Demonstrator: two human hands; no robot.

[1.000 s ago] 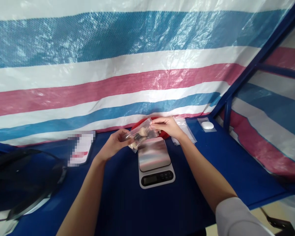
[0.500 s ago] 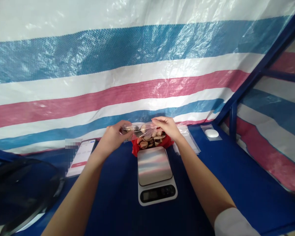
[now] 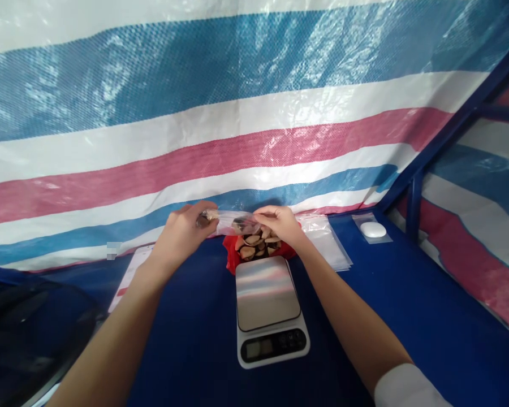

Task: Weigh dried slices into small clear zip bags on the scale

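Note:
Between my two hands stretches a clear plastic bag (image 3: 233, 222) with some dark and pale slices inside. My left hand (image 3: 189, 229) is closed round the bag's left end. With thumb and fingers, my right hand (image 3: 280, 222) pinches its right edge. Just below and behind the bag lies a red bag (image 3: 232, 259), its mouth spread around a heap of dried slices, brown and cream (image 3: 257, 246). In front of it stands a white kitchen scale (image 3: 268, 297) with a bare, shiny metal plate and a dark display panel.
Flat clear plastic bags (image 3: 328, 243) lie right of the red bag. Farther right, a white oval object (image 3: 373, 229) rests on a small clear packet. A phone (image 3: 129, 277) lies partly behind my left arm. A black round object (image 3: 29, 333) fills the left corner; a striped tarp (image 3: 220, 135) hangs behind.
My left hand has moved left, and the bag is now stretched more between both hands. The view has shifted a little, so the scale sits slightly lower.

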